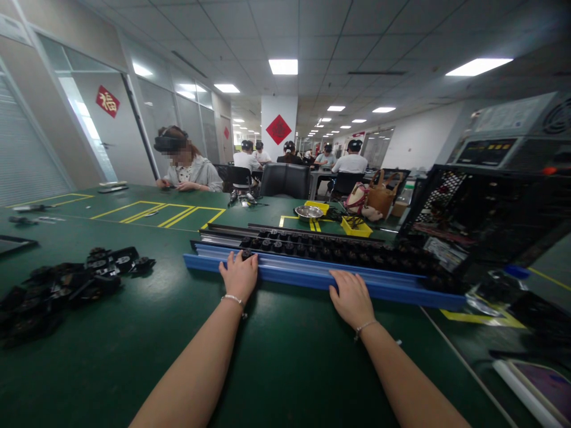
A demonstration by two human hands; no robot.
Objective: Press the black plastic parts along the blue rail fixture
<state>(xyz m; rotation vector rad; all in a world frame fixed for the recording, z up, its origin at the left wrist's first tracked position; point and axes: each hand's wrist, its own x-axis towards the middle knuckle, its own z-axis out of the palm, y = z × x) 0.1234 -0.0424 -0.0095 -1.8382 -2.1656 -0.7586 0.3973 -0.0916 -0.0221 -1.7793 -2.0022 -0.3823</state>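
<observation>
A long blue rail (294, 274) with a channel along it lies across the green table in front of me. My left hand (241, 276) reaches over its left part, with a small black round part (247, 254) between thumb and fingers. The part's exact kind is too small to tell. Farther right, my right hand (352, 295) grips the rail's near wall, fingers over the top edge and thumb in front. Directly behind the blue rail, rows of similar black parts (303, 248) stand in dark rails.
Loose black parts (66, 285) lie heaped on the left. An open computer case (446, 220) stands at the right, near a clear plastic bottle (499, 288). Beyond the rails are a metal bowl (308, 212) and a yellow bin (355, 227). A person (191, 172) sits across the table.
</observation>
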